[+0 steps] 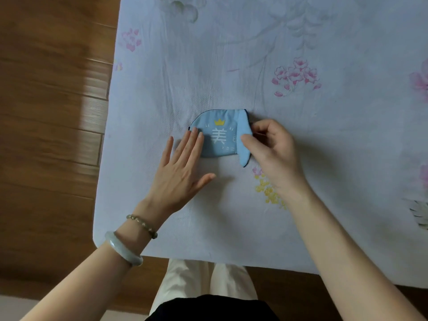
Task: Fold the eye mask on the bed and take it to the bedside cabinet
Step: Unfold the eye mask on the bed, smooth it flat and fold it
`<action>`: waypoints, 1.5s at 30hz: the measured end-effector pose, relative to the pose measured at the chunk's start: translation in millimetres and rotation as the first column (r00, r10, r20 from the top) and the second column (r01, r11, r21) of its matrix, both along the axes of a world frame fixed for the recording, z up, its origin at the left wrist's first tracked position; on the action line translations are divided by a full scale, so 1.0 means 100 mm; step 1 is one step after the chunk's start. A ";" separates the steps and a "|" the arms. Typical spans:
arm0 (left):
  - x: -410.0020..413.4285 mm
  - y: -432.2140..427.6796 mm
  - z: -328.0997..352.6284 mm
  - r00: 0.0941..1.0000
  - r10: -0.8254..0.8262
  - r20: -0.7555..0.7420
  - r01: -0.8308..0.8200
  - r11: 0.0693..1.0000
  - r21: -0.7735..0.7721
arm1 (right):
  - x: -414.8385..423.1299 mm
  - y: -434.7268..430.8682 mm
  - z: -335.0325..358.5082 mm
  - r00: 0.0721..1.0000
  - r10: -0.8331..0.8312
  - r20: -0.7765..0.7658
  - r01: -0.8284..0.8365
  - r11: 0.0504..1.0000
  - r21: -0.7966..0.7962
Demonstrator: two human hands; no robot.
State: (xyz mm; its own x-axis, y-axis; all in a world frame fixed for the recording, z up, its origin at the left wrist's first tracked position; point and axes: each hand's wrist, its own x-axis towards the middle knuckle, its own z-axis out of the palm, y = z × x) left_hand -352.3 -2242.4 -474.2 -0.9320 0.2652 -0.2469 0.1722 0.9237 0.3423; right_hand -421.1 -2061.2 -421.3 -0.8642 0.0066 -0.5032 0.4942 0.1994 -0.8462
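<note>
Small light-blue fabric eye mask (220,137) with a yellow crown print, flat on the pale floral bed sheet (301,135) near the bed's corner. Right hand (273,149) pinching the mask's turned-over end flap between thumb and fingertips; left hand (183,165) spread flat, fingertips pressing the opposite end. Likely risk: flap springing back on release, or the mask sliding on the sheet (soft, light cloth). Beyond the pressing hand, brown wooden floor (46,112). Nothing between the hands; bedside cabinet not in view.
</note>
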 end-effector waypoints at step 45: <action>-0.40 0.30 0.24 0.685 0.639 0.349 -0.727 0.572 0.380 | -0.23 -0.17 -0.32 0.912 -0.104 0.396 0.140 0.988 -0.063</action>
State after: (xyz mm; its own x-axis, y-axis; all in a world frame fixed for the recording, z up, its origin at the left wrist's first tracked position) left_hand -392.6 -2212.4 -450.3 -0.8423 -0.3169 -0.4361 -0.5387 0.4624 0.7043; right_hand -444.4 -2077.8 -453.7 -0.5938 0.0400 -0.8036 0.8044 0.0501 -0.5919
